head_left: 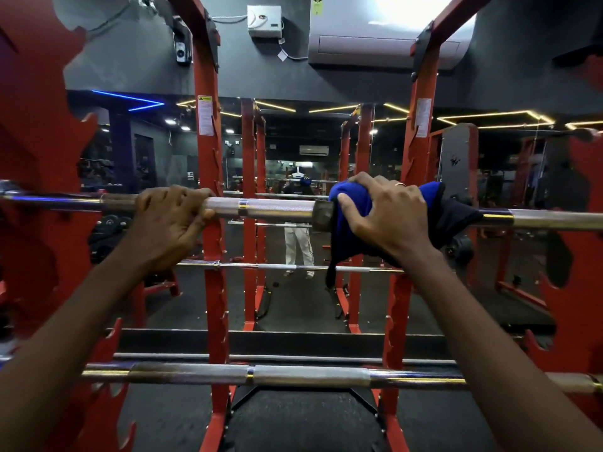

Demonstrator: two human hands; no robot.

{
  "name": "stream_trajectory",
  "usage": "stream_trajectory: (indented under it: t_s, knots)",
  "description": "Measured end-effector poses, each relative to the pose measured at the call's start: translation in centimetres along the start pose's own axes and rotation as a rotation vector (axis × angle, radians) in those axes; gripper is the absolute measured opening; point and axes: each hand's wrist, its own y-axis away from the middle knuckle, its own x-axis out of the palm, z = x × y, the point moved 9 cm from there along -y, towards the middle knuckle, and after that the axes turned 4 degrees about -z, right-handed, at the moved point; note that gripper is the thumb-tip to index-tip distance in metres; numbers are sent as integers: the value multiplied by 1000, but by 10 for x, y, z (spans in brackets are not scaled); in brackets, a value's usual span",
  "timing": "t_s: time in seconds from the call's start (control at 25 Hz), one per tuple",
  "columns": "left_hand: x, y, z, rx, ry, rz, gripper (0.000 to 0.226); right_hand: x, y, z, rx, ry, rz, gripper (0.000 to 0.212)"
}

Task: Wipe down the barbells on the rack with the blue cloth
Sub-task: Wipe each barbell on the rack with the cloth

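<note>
A steel barbell [274,208] lies across the red rack [208,158] at chest height. My left hand [169,220] grips this bar left of centre, fingers curled over the top. My right hand [388,213] holds the blue cloth [350,230] wrapped round the same bar right of centre; a dark end of the cloth hangs down below the bar. A second barbell [310,375] rests lower on the rack, near my forearms. A third, thinner bar [277,266] sits further back between them.
Red rack uprights [421,141] stand left and right of centre. A mirror [300,190] behind the rack reflects the gym and a person. A black bench pad [303,415] lies below the lower bar. An air conditioner [385,50] hangs on the wall above.
</note>
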Motion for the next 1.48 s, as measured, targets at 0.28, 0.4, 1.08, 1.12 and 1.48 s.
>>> stream_trajectory:
  t_s: [0.28,0.4,1.08,1.12,1.48]
  knots:
    - [0,3,0,11,46,-45,47,41,12,112,-252,-119,81,56]
    - [-3,3,-4,20,49,-80,43,27,13,90,-299,-164,83,61]
    - [-10,-37,16,-51,124,116,46,47,17,138,-87,-55,79,60]
    - [-16,-22,21,9,90,19,47,45,16,137,-101,-50,119,61]
    - [-10,13,53,-58,157,-86,54,47,-12,135,122,104,113,58]
